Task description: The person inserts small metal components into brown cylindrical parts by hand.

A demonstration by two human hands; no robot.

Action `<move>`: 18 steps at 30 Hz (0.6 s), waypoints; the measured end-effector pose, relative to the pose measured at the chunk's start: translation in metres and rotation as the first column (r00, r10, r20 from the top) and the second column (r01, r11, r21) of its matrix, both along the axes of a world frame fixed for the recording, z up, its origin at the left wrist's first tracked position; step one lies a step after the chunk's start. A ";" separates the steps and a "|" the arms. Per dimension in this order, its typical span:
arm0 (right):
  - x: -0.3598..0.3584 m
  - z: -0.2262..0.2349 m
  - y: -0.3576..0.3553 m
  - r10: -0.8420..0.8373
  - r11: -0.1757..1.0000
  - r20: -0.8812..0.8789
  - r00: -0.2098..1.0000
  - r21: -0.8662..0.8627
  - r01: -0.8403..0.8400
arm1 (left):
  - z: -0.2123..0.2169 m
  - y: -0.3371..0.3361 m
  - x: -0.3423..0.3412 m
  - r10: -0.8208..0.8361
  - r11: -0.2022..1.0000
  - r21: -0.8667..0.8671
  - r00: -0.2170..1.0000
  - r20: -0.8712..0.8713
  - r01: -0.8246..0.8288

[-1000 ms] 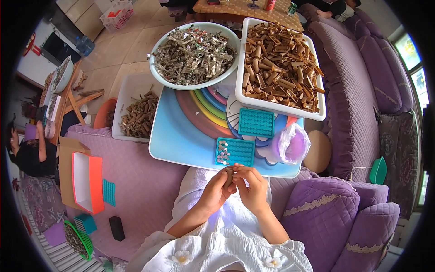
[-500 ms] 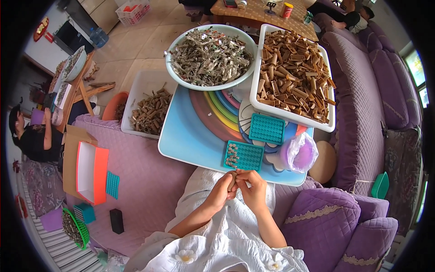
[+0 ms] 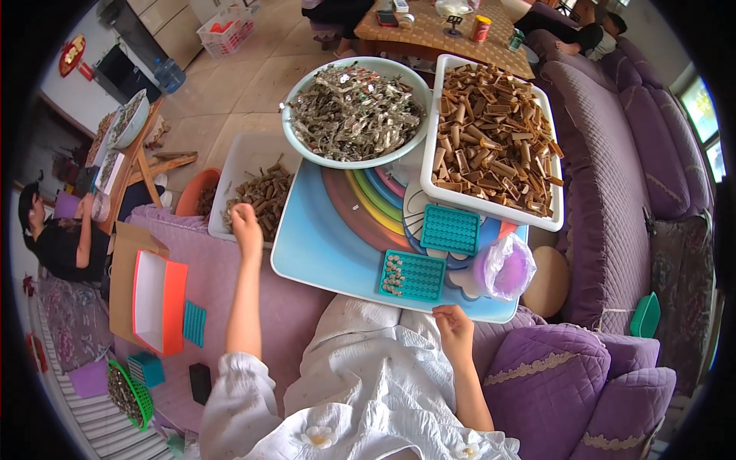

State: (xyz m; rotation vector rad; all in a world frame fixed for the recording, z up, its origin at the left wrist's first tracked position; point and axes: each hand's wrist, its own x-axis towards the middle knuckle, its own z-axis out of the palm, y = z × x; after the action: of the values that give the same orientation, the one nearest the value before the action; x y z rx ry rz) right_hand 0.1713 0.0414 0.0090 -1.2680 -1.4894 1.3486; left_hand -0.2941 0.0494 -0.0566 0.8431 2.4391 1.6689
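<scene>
My left hand (image 3: 246, 228) is at the front edge of a whitish bin (image 3: 225, 184) of brown rolled pieces (image 3: 264, 192). Its fingers are curled in, and whatever they might hold is hidden. Just off the near edge of the rainbow-printed table (image 3: 322, 264) is my right hand (image 3: 455, 328), its fingers bent together; I cannot make out anything in them. Closest to it on the table is a teal moulded tray (image 3: 425, 280) with small round brownish pieces in its left columns. A second teal tray (image 3: 451, 230) lies behind it, with its hollows unfilled.
On the table stand a pale basin (image 3: 356, 162) of shiny shredded strips, a white tub (image 3: 491, 217) of brown curved pieces and a plastic-lined purple container (image 3: 506, 268). An orange-and-white box (image 3: 172, 307) rests on the sofa at left. Another person (image 3: 65, 238) sits at far left.
My hands were together over my lap, around a brown piece. They have parted: the left has moved up and left to the bin, the right slightly down and right.
</scene>
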 end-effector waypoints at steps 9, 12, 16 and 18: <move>0.003 0.016 0.008 -0.118 0.993 0.033 0.992 -0.025 0.119 | -0.025 0.046 -0.078 0.161 0.986 -0.081 0.688 0.708 -0.147; 0.006 0.045 0.049 -0.048 0.965 0.178 0.983 0.263 -0.001 | -0.012 0.069 -0.073 0.082 0.955 0.167 0.761 0.644 -0.245; 0.012 0.077 0.129 -0.185 0.884 0.275 0.943 0.467 0.038 | 0.053 0.120 0.012 -0.023 0.955 0.297 0.997 0.074 0.001; 0.013 0.085 0.173 -0.278 0.834 0.273 0.921 0.545 0.090 | 0.086 0.134 0.056 -0.206 0.927 0.305 0.976 -0.073 0.219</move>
State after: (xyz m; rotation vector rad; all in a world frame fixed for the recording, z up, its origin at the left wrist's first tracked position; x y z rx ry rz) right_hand 0.1843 0.2147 0.0939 -1.2753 -1.7584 0.5369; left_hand -0.2378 0.1836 0.0291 1.1422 2.0426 1.9950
